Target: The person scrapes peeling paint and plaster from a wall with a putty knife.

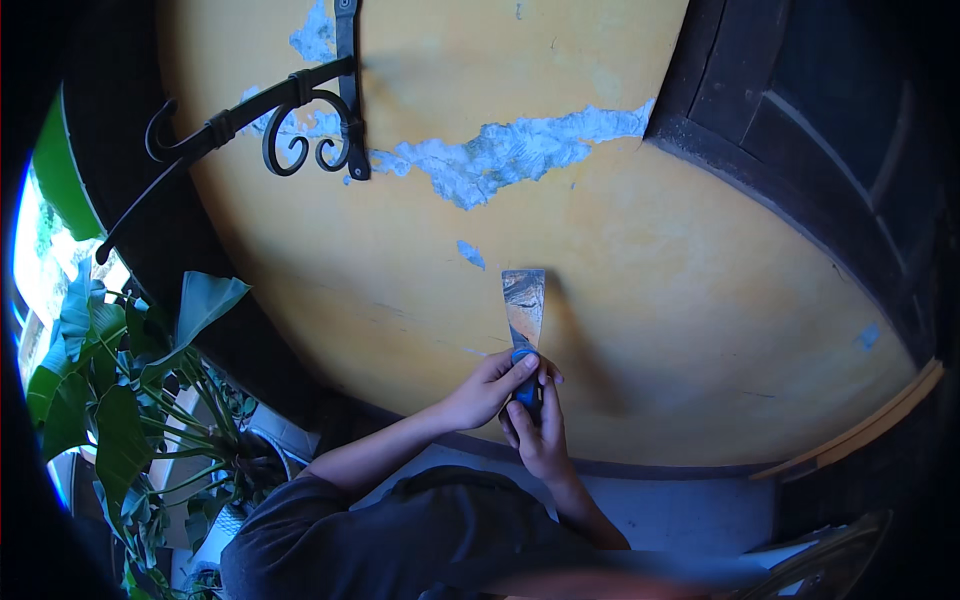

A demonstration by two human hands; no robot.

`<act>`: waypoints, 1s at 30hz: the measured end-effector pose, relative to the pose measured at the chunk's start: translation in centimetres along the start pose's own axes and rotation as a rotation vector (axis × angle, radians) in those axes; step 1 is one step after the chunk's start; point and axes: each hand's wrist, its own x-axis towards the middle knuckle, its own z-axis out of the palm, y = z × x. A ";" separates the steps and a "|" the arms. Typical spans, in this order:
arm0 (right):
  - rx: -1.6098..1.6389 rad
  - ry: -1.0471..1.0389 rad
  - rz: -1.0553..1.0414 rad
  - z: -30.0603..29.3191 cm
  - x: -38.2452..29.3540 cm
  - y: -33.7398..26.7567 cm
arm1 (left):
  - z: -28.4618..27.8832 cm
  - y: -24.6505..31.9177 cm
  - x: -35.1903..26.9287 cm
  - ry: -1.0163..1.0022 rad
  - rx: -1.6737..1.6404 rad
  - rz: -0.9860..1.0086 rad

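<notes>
A putty knife with a wide metal blade and a blue and black handle is held upright in front of the yellow wall. My left hand grips the top of the handle, its thumb near the base of the blade. Lower on the same handle, my right hand has its fingers wrapped round it. The blade bears dark smears. Above it, a long ragged patch of bare plaster crosses the painted wall, and a small bare spot lies nearer the blade's tip. The blade's shadow falls to its right.
A black wrought-iron bracket with scrolls juts from the wall at upper left. A large-leaved potted plant stands at the left. Dark wooden framing bounds the wall at right, with a wooden strip at lower right.
</notes>
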 end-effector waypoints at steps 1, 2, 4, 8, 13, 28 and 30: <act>-0.053 0.079 -0.083 0.5 0.3 -0.2 | 0.0 0.4 0.2 0.013 0.015 0.010; -0.081 0.127 -0.162 0.9 0.5 -0.6 | -0.1 0.8 0.4 0.027 0.031 0.020; -0.136 0.154 -0.186 1.5 1.2 -1.2 | -0.5 1.7 0.7 -0.016 0.041 0.025; -0.167 0.161 -0.228 2.7 2.4 -2.4 | -1.7 3.6 1.2 -0.066 0.041 0.062; 0.160 -0.010 0.042 3.7 4.2 -3.9 | -3.5 5.9 1.4 -0.069 -0.027 -0.081; -0.026 0.170 -0.010 9.4 9.5 -7.6 | -7.1 11.0 4.1 -0.062 -0.132 0.114; -0.022 0.206 0.014 9.7 9.4 -7.9 | -7.0 11.0 4.1 -0.090 -0.193 0.128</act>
